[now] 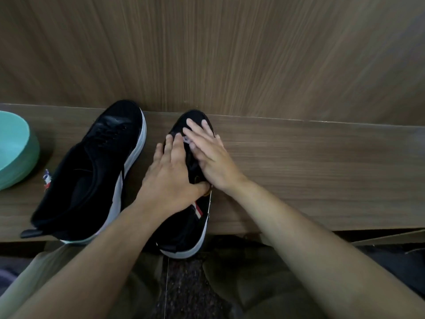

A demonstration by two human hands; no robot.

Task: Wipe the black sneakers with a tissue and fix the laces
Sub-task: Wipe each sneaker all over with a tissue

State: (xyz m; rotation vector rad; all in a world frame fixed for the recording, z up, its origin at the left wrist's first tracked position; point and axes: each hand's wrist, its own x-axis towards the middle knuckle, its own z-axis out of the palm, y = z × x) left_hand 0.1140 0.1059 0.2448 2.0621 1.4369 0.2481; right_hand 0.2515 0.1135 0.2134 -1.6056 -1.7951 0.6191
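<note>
On wooden shelf (pixel 322 169), against panelled wall: two black sneakers, left sneaker (pixel 92 176) untouched, right sneaker (pixel 190 226) under both hands. Left hand (pixel 170 178) flat, fingers straight, steadying upper; right hand (pixel 207 155) pressing pale scrap, probably tissue (pixel 187 141), onto lace area. Wiping judged mid-course; laces apparently unfixed. Laces hidden beneath hands; tissue mostly covered. Teal bowl (pixel 13 148) cut off at left edge.

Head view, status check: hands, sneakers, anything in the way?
Both hands on right sneaker: left hand steadying, right hand pressing white tissue over laces. Left sneaker untouched. Teal bowl far left, clear.
</note>
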